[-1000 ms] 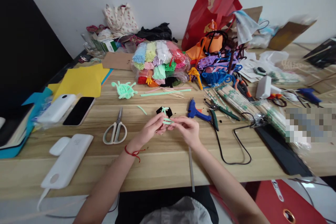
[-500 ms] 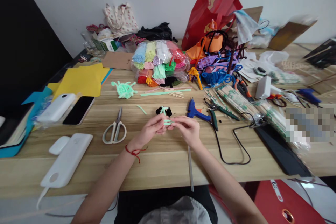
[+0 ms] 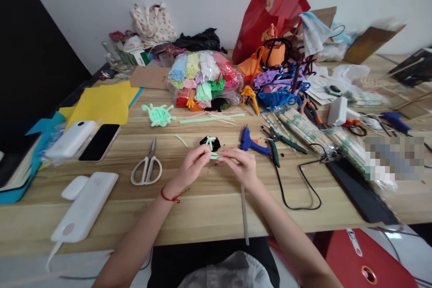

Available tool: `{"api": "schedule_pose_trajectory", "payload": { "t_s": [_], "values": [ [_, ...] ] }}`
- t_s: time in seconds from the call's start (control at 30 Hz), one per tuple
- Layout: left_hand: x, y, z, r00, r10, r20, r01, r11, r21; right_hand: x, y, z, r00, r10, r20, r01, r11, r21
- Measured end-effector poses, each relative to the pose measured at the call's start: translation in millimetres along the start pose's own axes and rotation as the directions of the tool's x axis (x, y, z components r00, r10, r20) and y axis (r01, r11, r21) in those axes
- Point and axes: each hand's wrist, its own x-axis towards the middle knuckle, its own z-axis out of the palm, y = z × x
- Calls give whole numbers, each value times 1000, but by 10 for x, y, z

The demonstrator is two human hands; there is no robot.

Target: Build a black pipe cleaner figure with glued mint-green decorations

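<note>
My left hand [image 3: 191, 167] and my right hand [image 3: 240, 165] meet above the middle of the wooden table [image 3: 209, 207], both pinching a short mint-green pipe cleaner piece [image 3: 215, 156] between the fingertips. A red string sits round my left wrist. Just beyond the hands lies a small black shape with a green pipe cleaner bow on it [image 3: 209, 142]. White-handled scissors [image 3: 147, 169] lie to the left of my left hand. A blue glue gun [image 3: 251, 143] lies to the right, its black cord looping across the table.
A bag of coloured pipe cleaners [image 3: 204, 79] and a red bag [image 3: 270, 13] stand at the back. A green pipe cleaner tangle [image 3: 158, 114], yellow paper [image 3: 103, 104], a phone [image 3: 100, 141] and white power banks [image 3: 86, 204] lie left. Bamboo sticks [image 3: 303, 128] and pliers lie right.
Both hands stay together on the green piece, with the fingers shifting slightly. The view has drifted a little to the left.
</note>
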Motion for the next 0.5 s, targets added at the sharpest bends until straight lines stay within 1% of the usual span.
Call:
{"api": "schedule_pose_trajectory", "payload": {
  "t_s": [0.07,0.17,0.33,0.5],
  "values": [
    [-1,10,20,1000,6,-31,-5,999,34,2,17,-7,999,-47,10,47,998,-44],
    [1,7,36,1000,-6,-26,7,998,63,-2,44,-23,997,-80,19,81,994,-67],
    [8,-8,20,1000,-17,-4,18,988,156,-20,79,-67,994,-95,58,100,991,-89],
    [5,-31,31,1000,12,-28,-6,981,193,-18,66,-71,997,-65,42,69,994,-82]
  ]
}}
